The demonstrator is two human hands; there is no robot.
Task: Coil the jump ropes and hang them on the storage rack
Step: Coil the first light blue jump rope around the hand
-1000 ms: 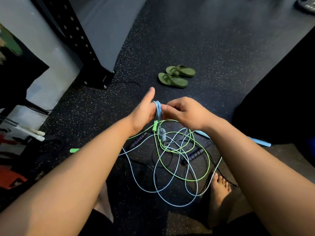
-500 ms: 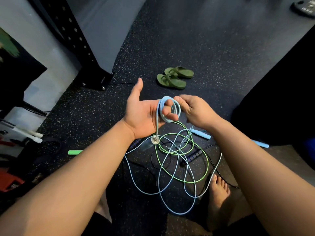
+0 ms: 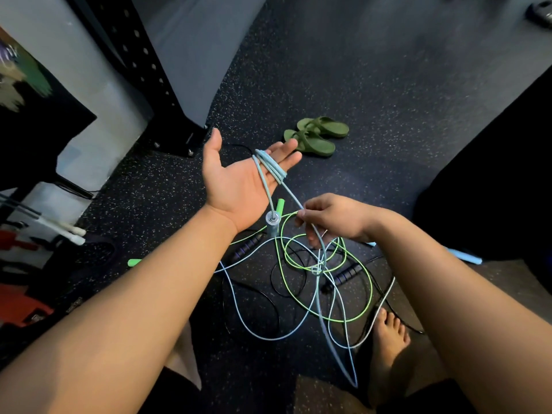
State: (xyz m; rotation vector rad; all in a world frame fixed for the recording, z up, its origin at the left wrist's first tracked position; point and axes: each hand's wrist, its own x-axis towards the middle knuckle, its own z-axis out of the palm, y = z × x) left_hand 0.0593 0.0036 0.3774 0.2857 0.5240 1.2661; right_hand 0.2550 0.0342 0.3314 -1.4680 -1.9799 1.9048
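Coiling: thin light-blue plastic jump rope (image 3: 270, 167) looped around flat, open left hand (image 3: 239, 182) fingers
Right hand (image 3: 334, 218): pinching same rope
Floor (image 3: 388, 94): green rope (image 3: 352, 264) tangled

Light-blue rope (image 3: 270, 167) loops the flat left hand (image 3: 239, 186) (palm up); right hand (image 3: 331, 221) pinches its strand.

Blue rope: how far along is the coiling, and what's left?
Done: a few turns of the blue rope sit around the fingers of the open left hand. In hand: the right hand pinches the next length to feed on. Left: most of the blue rope is loose on the floor, tangled with the green rope and black rope. Nothing is hung yet.
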